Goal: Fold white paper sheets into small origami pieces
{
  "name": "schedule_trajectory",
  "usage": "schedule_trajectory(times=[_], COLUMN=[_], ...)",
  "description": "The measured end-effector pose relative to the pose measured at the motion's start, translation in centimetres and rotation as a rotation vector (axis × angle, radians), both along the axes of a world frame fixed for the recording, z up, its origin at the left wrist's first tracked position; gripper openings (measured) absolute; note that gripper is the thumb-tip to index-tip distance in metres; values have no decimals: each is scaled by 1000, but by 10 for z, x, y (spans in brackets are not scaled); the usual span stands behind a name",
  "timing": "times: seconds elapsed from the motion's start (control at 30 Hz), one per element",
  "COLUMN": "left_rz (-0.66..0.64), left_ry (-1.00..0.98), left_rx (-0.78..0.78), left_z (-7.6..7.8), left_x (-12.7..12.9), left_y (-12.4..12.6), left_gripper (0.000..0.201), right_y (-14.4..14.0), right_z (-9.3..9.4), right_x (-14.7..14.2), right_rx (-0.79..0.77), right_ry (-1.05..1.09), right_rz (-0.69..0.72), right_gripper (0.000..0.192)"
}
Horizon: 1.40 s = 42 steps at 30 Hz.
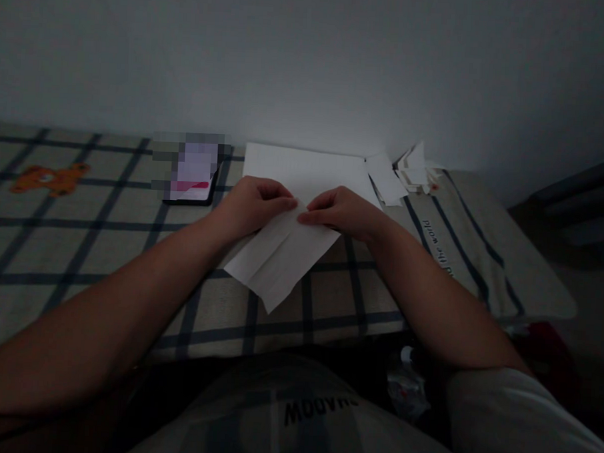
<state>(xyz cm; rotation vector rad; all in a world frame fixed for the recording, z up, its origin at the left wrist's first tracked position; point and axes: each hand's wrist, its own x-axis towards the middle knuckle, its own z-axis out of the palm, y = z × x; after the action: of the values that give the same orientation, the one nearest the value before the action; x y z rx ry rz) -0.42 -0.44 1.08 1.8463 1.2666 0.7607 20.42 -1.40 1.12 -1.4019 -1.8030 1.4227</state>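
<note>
Two hands meet at the top corner of a folded white paper sheet point(281, 255). The left hand point(250, 204) pinches the paper edge with curled fingers, and the right hand point(345, 212) pinches it too, fingertips almost touching the other hand's. The folded sheet lies on a checked cloth with dark blue lines point(81, 243), tilted like a diamond, with a crease running down it.

Just behind the hands lies a big flat white paper point(304, 166). Beside that, to the right, sits a small pile of white paper scraps point(409, 171). To the left rests a dark flat phone (its screen is blurred) point(191, 175). An orange bear picture point(48, 177) is printed on the cloth, far left.

The room is dim, so the edges may not line up well. If a pinch slips, the fold could turn out crooked, or the thin paper could tear.
</note>
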Motion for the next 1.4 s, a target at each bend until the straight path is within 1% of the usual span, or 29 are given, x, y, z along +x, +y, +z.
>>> schedule_trajectory(times=[0.1,0.17,0.23,0.33,0.47,0.57,0.7,0.87,0.97,1.03,1.13,1.2,1.23,1.3,1.4], left_rz=[-10,10,43,78,-18,-48,-43,1,21,42,63,71,77,99,68], left_ry=[-19,-34,-54,-92,-132,-140,-128,-103,-49,16,122,144,133,67,-101], left_rx=[8,22,-1,-169,-432,-541,-609,-577,-494,-371,-125,-19,-8,-61,-297], left_z=[0,-1,-2,-2,2,6,9,8,7,7,7,6,5,4,1], left_x=[1,2,2,1,-5,-10,-10,-6,-6,-6,-6,-6,-5,-5,-7], left_y=[-1,-1,-1,0,4,6,8,8,7,6,4,4,5,6,8], left_gripper=[26,27,28,29,23,22,18,15,16,19,24,26,26,25,27], right_y=[0,1,1,2,7,12,16,15,15,16,17,17,17,17,19], right_z=[-2,-3,-3,-2,-2,-4,-4,-2,-2,-4,-5,-5,-4,-3,-3], right_x=[0,0,1,3,8,12,16,15,16,16,16,16,16,17,20], right_rx=[0,2,5,11,23,21,26,9,17,29,47,61,68,76,84], right_ry=[5,17,29,24,39,106,156,189,189,174,159,151,146,133,123], right_rz=[12,3,-12,-41,-94,-134,-161,-152,-153,-162,-179,-196,-206,-221,-247], right_gripper=[29,29,27,25,26,27,27,26,28,28,27,26,26,26,27])
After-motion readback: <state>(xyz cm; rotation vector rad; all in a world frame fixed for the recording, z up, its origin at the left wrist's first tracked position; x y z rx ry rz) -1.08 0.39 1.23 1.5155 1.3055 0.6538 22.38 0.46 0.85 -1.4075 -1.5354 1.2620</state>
